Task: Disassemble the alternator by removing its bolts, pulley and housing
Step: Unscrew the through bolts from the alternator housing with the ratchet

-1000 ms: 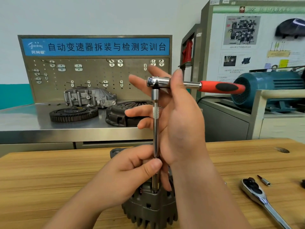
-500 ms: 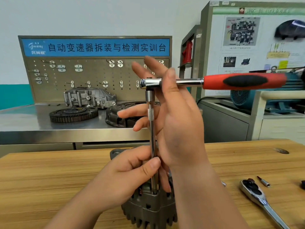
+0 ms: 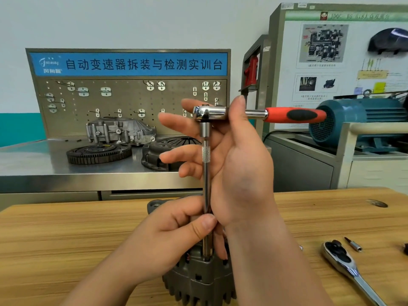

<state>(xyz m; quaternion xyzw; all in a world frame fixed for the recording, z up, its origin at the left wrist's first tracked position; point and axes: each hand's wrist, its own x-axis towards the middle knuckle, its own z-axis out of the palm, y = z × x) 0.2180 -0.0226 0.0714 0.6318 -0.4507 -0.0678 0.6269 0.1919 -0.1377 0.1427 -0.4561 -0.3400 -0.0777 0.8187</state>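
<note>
The grey, finned cast-metal alternator (image 3: 198,281) stands on end at 6 o'clock on the pale wooden counter (image 3: 66,239), partly cut off by the lower edge of the view. A long polished steel extension bar (image 3: 206,184) rises straight up from a recess in its housing. At its top sits the chrome ratchet with the red and black grip (image 3: 293,115), handle pointing toward 3 o'clock.

The left hand (image 3: 167,241) pinches the bar low down, just above the housing, thumb across the front to steady it. The right hand (image 3: 240,173) hooks its thumb over the ratchet's neck and clamps it against the palm, while its four fingers fan out loosely toward 9 o'clock.

Half a second ago the red grip looked long and swung nearer the camera. Now it looks shorter again, angled away much as it was a second ago, while the bar and the left hand have hardly shifted. That reads as one back-and-forth ratchet stroke. A housing bolt is probably being worked loose, though the bar's tip is buried in the recess and the bolt cannot be seen. The housing is still together, so the task looks early.

An all-chrome spare ratchet (image 3: 344,263) lies at 4 o'clock, with a small steel bit (image 3: 353,244) just beyond it.
</note>
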